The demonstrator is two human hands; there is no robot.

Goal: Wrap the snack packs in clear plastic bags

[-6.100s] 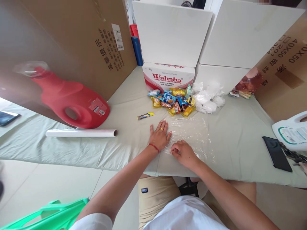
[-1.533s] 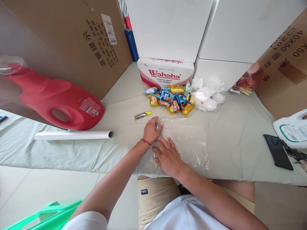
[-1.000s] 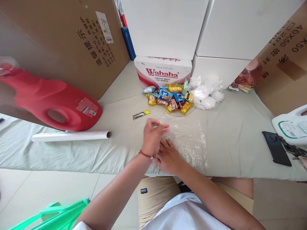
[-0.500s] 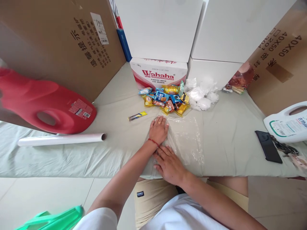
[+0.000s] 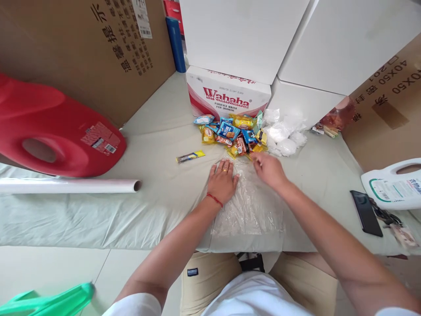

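Note:
My left hand (image 5: 223, 179) lies flat, fingers stretched out, on a clear plastic sheet (image 5: 251, 215) spread over the cloth. My right hand (image 5: 270, 169) has reached the front right edge of a heap of small wrapped snacks (image 5: 229, 130). Its fingers are closed on a yellow snack packet (image 5: 259, 148), which they partly cover. Left of the heap, a slim yellow and dark packet (image 5: 190, 156) lies alone. Beside the heap on the right are crumpled clear plastic bags (image 5: 286, 136).
A Wahaha water carton (image 5: 226, 96) and white boxes (image 5: 243, 39) stand behind. On the left are a red jug (image 5: 66, 136) and a white roll (image 5: 75, 186). A phone (image 5: 365, 213) and a white bottle (image 5: 391, 186) lie at right. Large cardboard boxes flank both sides.
My right hand has moved from beside my left wrist, forward and right to the snack heap, and its fingers have closed. My left hand stays flat. The view has shifted slightly.

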